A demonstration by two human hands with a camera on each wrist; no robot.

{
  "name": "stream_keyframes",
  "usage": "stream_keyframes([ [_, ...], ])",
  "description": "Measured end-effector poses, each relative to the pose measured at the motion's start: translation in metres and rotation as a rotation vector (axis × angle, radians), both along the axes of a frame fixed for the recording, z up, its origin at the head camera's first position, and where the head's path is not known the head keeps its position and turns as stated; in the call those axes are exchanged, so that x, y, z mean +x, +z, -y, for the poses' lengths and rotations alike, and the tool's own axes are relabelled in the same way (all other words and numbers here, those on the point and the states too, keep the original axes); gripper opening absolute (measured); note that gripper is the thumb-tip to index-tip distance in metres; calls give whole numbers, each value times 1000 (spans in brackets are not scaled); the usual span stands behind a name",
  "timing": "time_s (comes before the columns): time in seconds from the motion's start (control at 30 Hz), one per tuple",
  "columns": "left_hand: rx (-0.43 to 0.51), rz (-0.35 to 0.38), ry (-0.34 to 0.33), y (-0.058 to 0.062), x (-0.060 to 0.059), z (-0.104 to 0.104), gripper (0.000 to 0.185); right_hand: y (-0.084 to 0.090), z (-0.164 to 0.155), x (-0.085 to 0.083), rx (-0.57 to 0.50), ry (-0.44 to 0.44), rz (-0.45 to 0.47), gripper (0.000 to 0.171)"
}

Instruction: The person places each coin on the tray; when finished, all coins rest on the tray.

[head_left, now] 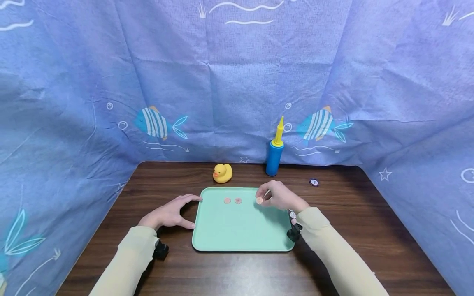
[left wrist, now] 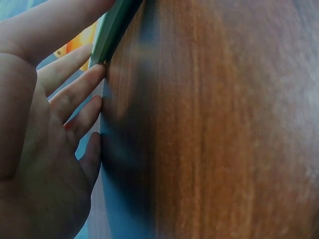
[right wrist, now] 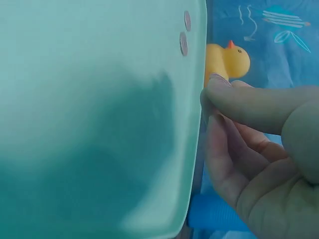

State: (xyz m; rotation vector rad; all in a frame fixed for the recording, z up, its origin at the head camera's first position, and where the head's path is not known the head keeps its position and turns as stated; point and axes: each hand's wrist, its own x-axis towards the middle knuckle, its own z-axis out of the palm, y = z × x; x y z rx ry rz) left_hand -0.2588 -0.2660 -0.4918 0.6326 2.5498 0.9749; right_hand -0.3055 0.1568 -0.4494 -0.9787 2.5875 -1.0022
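Observation:
A mint-green tray [head_left: 240, 234] lies on the dark wooden table. Two small copper coins [head_left: 227, 200] [head_left: 238, 200] lie side by side near its far edge; in the right wrist view the same coins [right wrist: 184, 43] show near the tray's rim [right wrist: 197, 124]. My right hand [head_left: 275, 196] hovers over the tray's far right corner and pinches a third coin [head_left: 259, 200] between thumb and fingertips. My left hand [head_left: 174, 211] rests on the table with spread fingers touching the tray's left edge [left wrist: 112, 30].
A yellow rubber duck [head_left: 222, 172] and a blue hand pump with a yellow nozzle [head_left: 275, 152] stand behind the tray. A small round token [head_left: 314, 182] lies at the right. Blue fish-print cloth walls in the table on three sides.

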Motion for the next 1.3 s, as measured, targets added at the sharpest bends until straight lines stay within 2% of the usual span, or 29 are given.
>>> stream_keyframes([
  [0.3, 0, 0, -7, -1, -1, 1, 91, -8, 18, -6, 29, 9, -27, 7],
  [0.6, 10, -8, -21, -2, -1, 1, 91, -17, 29, -8, 80, -27, 20, 14],
  [0.93, 15, 2, -9, -1, 1, 0, 91, -20, 36, -9, 146, -20, -51, 8],
  [1.3, 11, 2, -8, -1, 1, 0, 91, -24, 40, -9, 161, -55, -55, 4],
])
